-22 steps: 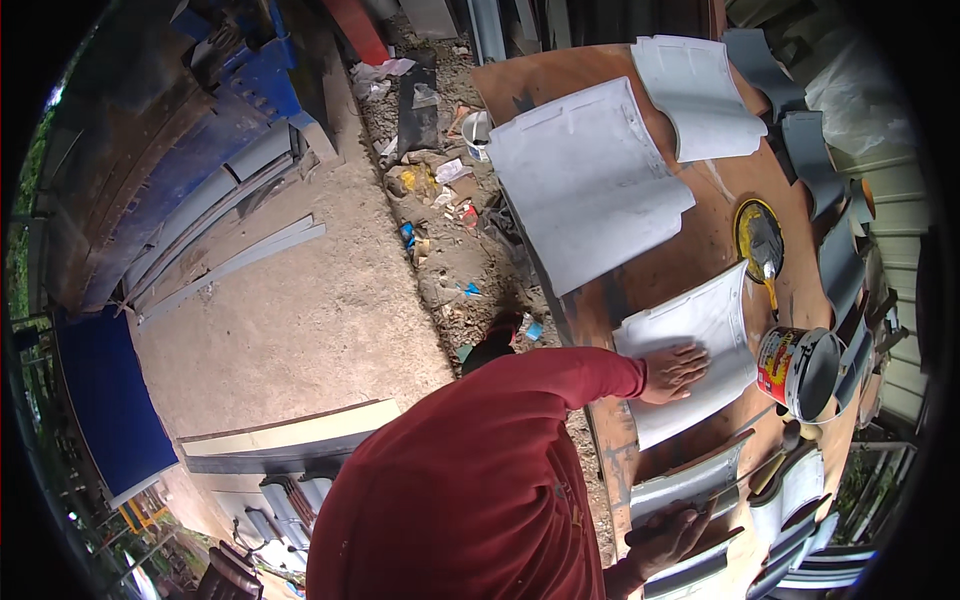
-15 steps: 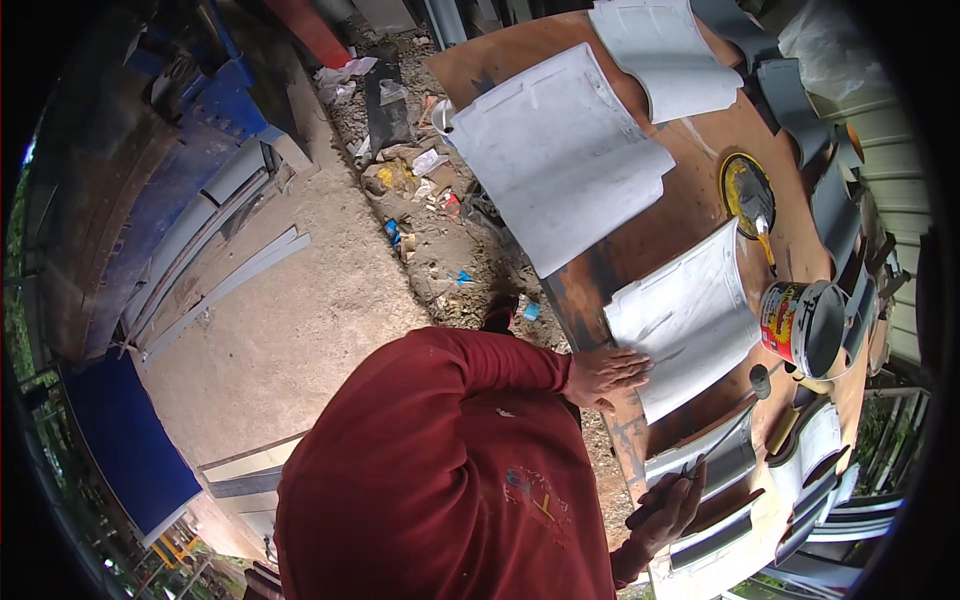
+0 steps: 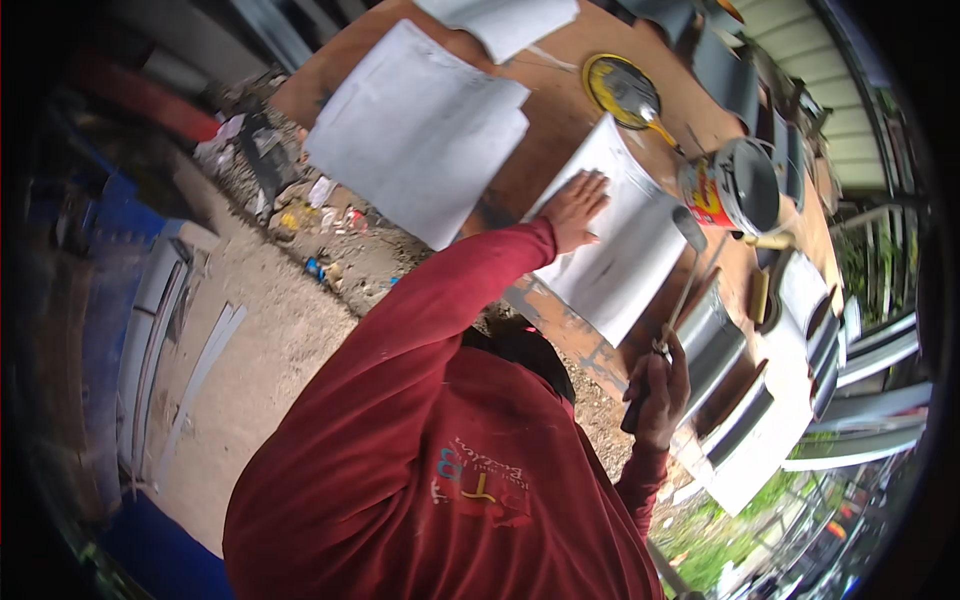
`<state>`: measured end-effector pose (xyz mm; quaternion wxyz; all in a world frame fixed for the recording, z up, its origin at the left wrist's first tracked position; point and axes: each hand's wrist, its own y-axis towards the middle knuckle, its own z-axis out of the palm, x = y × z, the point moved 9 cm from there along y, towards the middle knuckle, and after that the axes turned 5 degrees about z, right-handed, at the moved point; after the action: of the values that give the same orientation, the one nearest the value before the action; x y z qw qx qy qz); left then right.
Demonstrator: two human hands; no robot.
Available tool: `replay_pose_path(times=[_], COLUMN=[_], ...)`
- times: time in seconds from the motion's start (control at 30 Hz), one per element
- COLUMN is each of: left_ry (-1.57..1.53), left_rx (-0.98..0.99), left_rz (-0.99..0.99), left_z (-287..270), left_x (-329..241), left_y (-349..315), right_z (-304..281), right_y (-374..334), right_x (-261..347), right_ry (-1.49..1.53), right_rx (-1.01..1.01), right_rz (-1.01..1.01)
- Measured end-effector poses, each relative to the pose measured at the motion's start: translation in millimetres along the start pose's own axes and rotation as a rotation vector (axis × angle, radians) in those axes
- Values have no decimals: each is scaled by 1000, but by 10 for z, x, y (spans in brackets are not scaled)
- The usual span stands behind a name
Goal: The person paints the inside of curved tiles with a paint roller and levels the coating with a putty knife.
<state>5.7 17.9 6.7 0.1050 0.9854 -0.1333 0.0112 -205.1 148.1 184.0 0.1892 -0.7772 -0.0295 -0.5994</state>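
My left hand (image 3: pixel 578 210) lies flat with fingers spread on a white, wavy roof tile (image 3: pixel 625 245) on the table. In my right hand (image 3: pixel 658 392), the fingers are wrapped round the dark handle of a small paint roller (image 3: pixel 688 228). Its long thin wire reaches away from me, and the grey roller head appears at the tile's right edge; whether it touches the tile I cannot tell. Just beyond stands a paint bucket (image 3: pixel 712 190) with grey inside. A yellow-rimmed lid (image 3: pixel 622 90), smeared grey, carries a paintbrush (image 3: pixel 660 132) with an orange handle.
The brown board table (image 3: pixel 540 110) holds another large pale tile (image 3: pixel 415 130) to the left and one more (image 3: pixel 500 22) at the back. Several grey tiles (image 3: pixel 712 345) stand along the right. Rubbish (image 3: pixel 325 215) litters the ground beside the table.
My left hand has moved from the tile's near edge onto its surface. My right hand has raised the roller toward the tile. The whole view has shifted, with the table now further left.
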Motion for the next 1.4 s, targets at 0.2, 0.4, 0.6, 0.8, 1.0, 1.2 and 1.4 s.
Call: replay_pose_path(times=[0.2,0.4,0.6,0.8,1.0,1.2,1.4], left_ry=[-366,-919,-962,-1311,-1791,-1721,-1560], left_rx=[-31,-72,-274,-304,-472,-290,-235], left_rz=[213,93,-623,-1173,-1473,-1350,-1166], left_z=[-300,-434,-282,613,816,821,671], left_x=[-719,-499,208,151,-50,33,296], left_y=[-1272,-2176,-2574,-3078,-3083,-2849,-2790], right_z=[-408,-971,-650,243,-455,-449,167], right_y=[68,348,1003,1621,1504,1480,1503], right_x=[-32,-35,-182,-473,-339,-303,-602], right_ry=[-124,-851,-1014,-718,-980,-956,-807], right_rx=[-73,152,394,542,530,552,520], right_rz=[16,114,-27,-33,69,95,-67])
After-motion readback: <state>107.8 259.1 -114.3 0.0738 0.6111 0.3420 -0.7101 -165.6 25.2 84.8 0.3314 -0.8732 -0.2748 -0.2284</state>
